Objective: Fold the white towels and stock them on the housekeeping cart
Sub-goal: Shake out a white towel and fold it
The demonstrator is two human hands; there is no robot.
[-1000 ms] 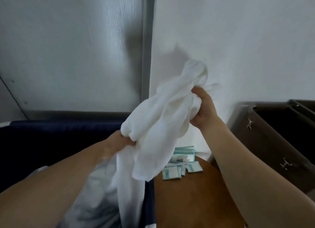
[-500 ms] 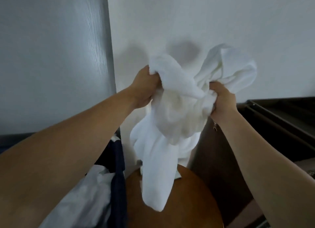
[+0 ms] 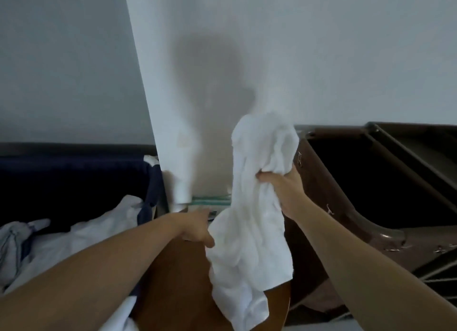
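Right grip (image 3: 284,189) fisted round white towel (image 3: 252,231) near its top; towel hangs long-axis vertical | left grip (image 3: 195,228) touches its left edge lower down; hold unclear

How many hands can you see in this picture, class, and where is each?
2. The right hand grips the white towel near its top. The left hand is lower, at the towel's left edge; whether it grips is unclear.

Hotel housekeeping area, navy linen hamper (image 3: 74,159) of crumpled sheets (image 3: 99,231), brown service cart (image 3: 312,194)
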